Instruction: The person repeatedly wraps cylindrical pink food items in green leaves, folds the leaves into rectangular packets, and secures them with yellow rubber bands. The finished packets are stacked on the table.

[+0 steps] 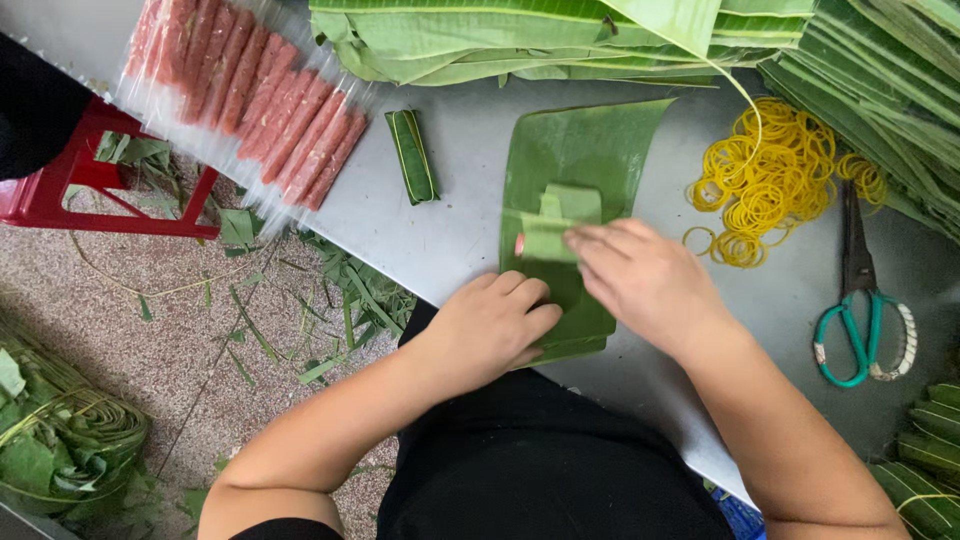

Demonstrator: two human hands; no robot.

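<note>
Head camera looks steeply down, close over the grey table (450,220) and lap.
</note>
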